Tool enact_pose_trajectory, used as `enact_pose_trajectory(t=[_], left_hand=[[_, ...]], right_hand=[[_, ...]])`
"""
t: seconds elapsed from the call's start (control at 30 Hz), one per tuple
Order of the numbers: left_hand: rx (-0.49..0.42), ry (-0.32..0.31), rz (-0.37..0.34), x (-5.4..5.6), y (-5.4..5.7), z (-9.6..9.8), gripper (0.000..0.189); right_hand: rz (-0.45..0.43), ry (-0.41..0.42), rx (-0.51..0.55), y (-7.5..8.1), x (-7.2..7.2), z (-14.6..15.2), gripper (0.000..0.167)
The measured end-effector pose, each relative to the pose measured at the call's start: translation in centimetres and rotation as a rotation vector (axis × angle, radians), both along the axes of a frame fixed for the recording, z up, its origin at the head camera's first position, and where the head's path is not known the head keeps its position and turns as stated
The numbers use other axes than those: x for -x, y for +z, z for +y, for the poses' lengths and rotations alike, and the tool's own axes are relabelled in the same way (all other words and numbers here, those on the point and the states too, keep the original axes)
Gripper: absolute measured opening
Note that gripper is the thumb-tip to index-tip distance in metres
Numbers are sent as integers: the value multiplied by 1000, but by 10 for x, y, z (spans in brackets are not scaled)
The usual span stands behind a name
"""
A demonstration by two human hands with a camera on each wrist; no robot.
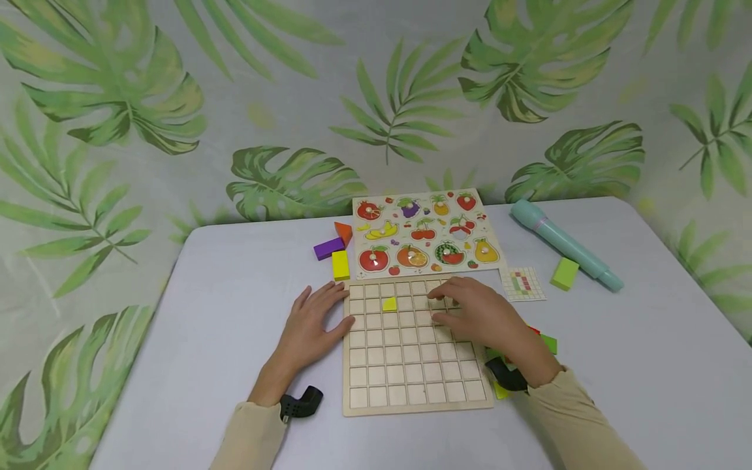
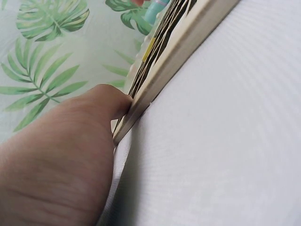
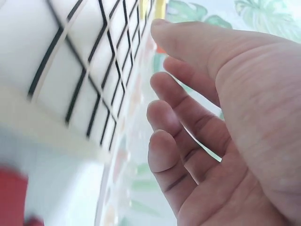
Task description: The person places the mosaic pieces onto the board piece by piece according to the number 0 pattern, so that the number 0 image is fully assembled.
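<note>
A wooden grid board (image 1: 419, 410) with raised dividers lies flat on the table. One small yellow tile (image 1: 390, 304) sits in a cell of its second row from the far edge, left of the middle. My left hand (image 1: 310, 328) rests along the board's left side, fingers and thumb spread at the rim; the left wrist view shows the thumb (image 2: 110, 100) touching the frame. Over the board's upper right part is my right hand (image 1: 478, 313). Its fingers (image 3: 165, 151) are loosely bent, with nothing between them and the thumb in the right wrist view.
Behind the board lies a fruit puzzle (image 1: 399, 238). Purple (image 1: 329, 248), yellow (image 1: 341, 266) and orange blocks (image 1: 343, 232) are at its left. A pattern card (image 1: 524, 284), a green block (image 1: 564, 273) and a teal tube (image 1: 566, 246) lie right. Several coloured blocks (image 1: 549, 344) are partly hidden beneath the right forearm.
</note>
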State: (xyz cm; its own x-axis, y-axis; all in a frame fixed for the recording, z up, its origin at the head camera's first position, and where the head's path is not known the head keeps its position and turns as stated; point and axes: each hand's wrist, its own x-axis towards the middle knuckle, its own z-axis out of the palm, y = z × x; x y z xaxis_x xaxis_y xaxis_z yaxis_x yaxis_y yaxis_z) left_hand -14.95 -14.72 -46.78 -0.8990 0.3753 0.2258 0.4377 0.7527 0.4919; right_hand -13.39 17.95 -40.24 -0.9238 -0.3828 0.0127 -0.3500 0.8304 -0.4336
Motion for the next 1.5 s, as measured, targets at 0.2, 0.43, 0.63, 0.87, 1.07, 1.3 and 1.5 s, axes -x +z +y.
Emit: enact_pose_trajectory(t=[0.2, 0.43, 0.63, 0.87, 1.07, 1.3, 1.5], left_hand=[[0, 8, -1, 1, -1, -2, 53], [-6, 1, -2, 2, -5, -2, 54], [-3, 1, 8, 3, -6, -1, 53], [-3, 2, 5, 2, -4, -1, 54], [0, 3, 1, 2, -4, -1, 54], [-4, 0, -2, 3, -4, -2, 54], [-2, 9, -21, 2, -3, -1, 53]], right_hand=[[-3, -13, 28, 7, -5, 26, 36], [-66, -27, 46, 10, -7, 56, 37], [-117, -19, 54, 8, -7, 81, 36], [-213, -4, 69, 2, -5, 101, 40], [-267, 41, 73, 0, -4, 109, 41], [-308, 49, 67, -2, -3, 109, 31], [-272, 46, 17, -7, -1, 109, 24]])
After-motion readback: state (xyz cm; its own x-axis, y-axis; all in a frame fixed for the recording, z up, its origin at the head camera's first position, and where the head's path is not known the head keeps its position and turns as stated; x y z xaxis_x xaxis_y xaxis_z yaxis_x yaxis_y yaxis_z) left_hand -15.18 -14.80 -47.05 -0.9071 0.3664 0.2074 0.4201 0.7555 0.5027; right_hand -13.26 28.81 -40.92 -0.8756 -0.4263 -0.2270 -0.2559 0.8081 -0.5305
